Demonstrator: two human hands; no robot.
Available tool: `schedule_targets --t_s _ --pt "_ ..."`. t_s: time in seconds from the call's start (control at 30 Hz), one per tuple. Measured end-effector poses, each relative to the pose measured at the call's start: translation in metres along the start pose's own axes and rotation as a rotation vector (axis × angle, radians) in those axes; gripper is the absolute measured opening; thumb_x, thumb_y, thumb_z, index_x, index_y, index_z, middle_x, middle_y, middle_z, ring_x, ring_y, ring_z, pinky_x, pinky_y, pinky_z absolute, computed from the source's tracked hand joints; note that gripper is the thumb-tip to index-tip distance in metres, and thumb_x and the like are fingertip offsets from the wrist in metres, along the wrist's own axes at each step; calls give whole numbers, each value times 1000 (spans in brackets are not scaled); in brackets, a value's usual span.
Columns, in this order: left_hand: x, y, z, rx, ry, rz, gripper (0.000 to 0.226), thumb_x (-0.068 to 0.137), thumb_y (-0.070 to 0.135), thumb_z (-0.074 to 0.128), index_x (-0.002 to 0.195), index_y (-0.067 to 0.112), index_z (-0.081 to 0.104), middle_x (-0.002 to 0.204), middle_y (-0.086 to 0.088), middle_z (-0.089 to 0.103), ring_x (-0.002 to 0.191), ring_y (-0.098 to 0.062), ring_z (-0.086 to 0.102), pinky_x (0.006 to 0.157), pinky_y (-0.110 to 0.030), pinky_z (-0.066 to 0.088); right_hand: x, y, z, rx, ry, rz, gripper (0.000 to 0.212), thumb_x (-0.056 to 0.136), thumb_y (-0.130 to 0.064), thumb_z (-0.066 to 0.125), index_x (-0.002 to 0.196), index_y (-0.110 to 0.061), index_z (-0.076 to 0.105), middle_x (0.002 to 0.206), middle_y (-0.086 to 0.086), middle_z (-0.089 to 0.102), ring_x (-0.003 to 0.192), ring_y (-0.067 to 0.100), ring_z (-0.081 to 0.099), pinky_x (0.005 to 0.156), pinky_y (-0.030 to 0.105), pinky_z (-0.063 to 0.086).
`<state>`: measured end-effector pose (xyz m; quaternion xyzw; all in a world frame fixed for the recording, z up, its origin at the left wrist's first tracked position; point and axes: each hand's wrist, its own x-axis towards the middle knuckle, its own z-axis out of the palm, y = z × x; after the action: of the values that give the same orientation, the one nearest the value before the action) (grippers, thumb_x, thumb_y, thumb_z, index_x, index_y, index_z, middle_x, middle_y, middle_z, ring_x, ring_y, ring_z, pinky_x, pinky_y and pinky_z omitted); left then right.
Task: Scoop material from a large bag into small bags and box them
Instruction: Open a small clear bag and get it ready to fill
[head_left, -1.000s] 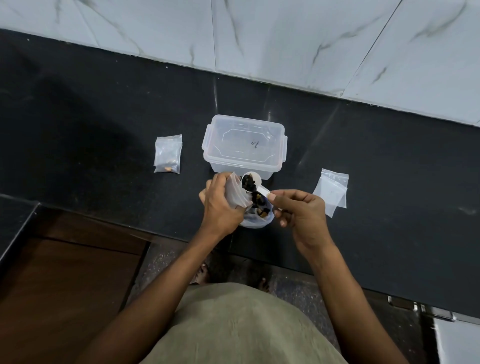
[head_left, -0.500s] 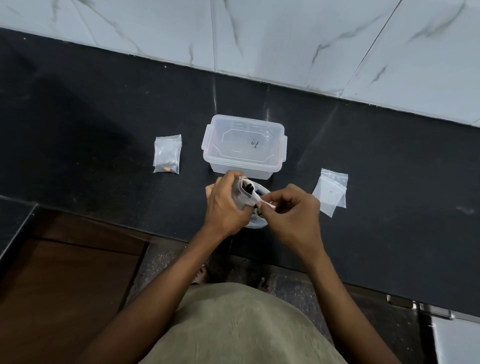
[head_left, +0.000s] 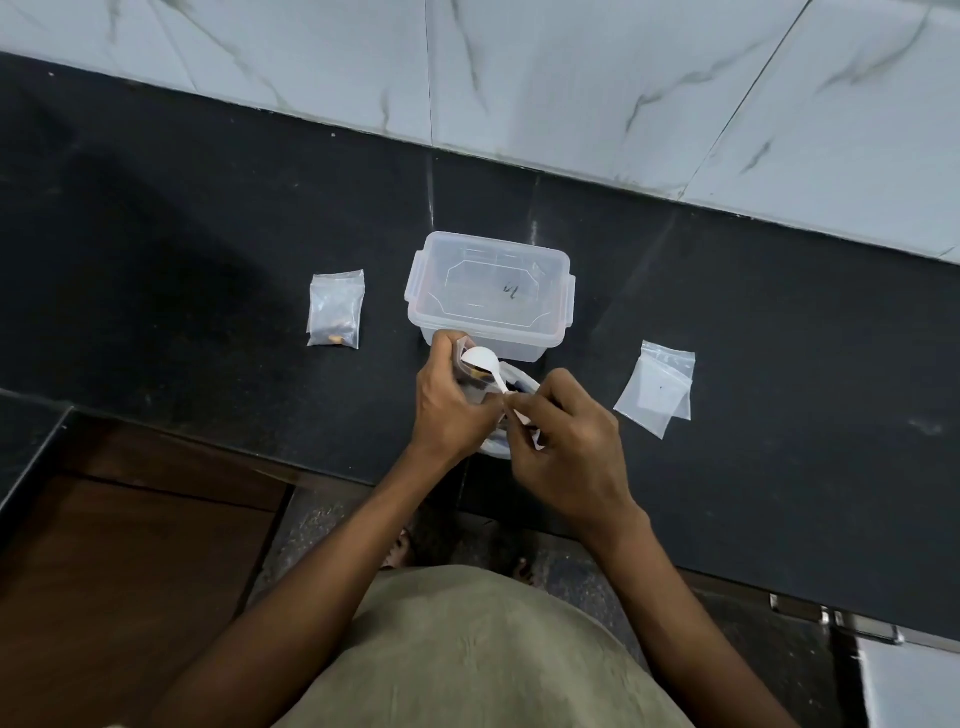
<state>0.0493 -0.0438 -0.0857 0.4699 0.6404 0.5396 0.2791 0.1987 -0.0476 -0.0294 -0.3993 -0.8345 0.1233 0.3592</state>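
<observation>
Down on the black counter (head_left: 727, 322), right at its near edge, both hands meet over the big bag (head_left: 519, 379). Left hand (head_left: 452, 400) is curled round a small bag (head_left: 464, 358), holding its mouth up and open toward the box (head_left: 491, 296). Dark bits with a speck of orange show inside that small bag, just under the spoon. Right hand (head_left: 566, 441) pinches the white spoon (head_left: 485, 366) by its handle, thumb and forefinger clamped tight, the other fingers folded in. Spoon bowl sits right at the small bag's mouth, its white back turned up to the camera; what it carries I cannot tell. Big bag lies mostly hidden beneath the two hands, only a pale rim and some dark contents peeking out between them. Clear box stands just behind the hands, lid on, a scribble on top, touching or nearly touching the left knuckles. Off to the left, well apart, lies a filled bag (head_left: 336, 309) flat on the counter. Off to the right, a couple of empty bags (head_left: 655, 395) overlap each other. White marbled tiles (head_left: 571, 78) run along the back.
</observation>
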Motion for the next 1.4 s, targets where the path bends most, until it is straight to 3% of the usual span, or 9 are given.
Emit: schedule_targets --t_s 0.23,0.4,0.57,0.67,0.8,0.93,1.07,1.27,1.4 --pt "1 5 2 -57 -7 56 56 67 38 78 100 8 46 80 -8 56 69 -28 53 59 -36 49 1 1 -1 56 18 26 5 84 -5 78 87 -2 77 74 7 52 56 18 49 48 31 46" --pt "4 -1 4 -31 -37 100 45 68 28 80 94 8 50 82 -7 59 70 -30 56 62 -50 50 6 0 -5 151 -55 92 6 79 -3 80 85 -4 78 74 3 52 58 15 50 49 31 46" --pt "3 1 1 -70 -111 119 45 68 27 81 93 6 51 81 -3 59 68 -23 56 59 -40 50 14 7 -10 81 -123 85 5 80 -5 79 85 -5 78 74 1 51 57 17 50 48 34 46" --pt "4 0 -1 -127 -146 70 47 69 28 81 100 6 54 86 -2 59 74 -13 58 65 -28 51 13 6 -12 85 -65 73 5 81 -4 79 85 -4 78 75 1 50 57 16 48 49 25 43" --pt "6 -4 -6 -271 -197 -48 51 69 26 79 107 6 53 91 -5 58 83 -15 57 74 -28 51 10 2 -13 175 18 87 7 80 -4 81 87 -4 79 74 0 52 59 11 50 55 13 39" --pt "6 -8 -10 -316 -248 -78 50 69 25 80 109 10 54 93 0 58 88 -14 56 80 -29 49 9 4 -13 183 28 69 7 81 -5 81 87 -4 79 74 3 54 58 13 52 51 20 44" --pt "8 -5 -11 -260 -230 -65 39 71 13 80 103 19 58 89 5 62 83 -5 59 76 -21 50 8 5 -11 184 49 72 8 80 -5 82 88 -3 79 75 3 56 60 12 52 52 20 45" --pt "7 -12 -11 -149 -136 -28 33 73 2 75 103 2 59 88 -5 64 81 -9 61 75 -20 50 9 13 -15 400 142 442 10 77 -3 86 82 -10 80 72 1 65 61 11 61 55 19 46" --pt "6 -10 -11 -103 -18 -86 21 78 -2 67 95 9 61 83 2 63 74 -10 61 70 -23 51 1 37 -17 356 -6 751 13 75 -12 87 71 -20 78 69 -2 70 57 4 60 55 22 51"
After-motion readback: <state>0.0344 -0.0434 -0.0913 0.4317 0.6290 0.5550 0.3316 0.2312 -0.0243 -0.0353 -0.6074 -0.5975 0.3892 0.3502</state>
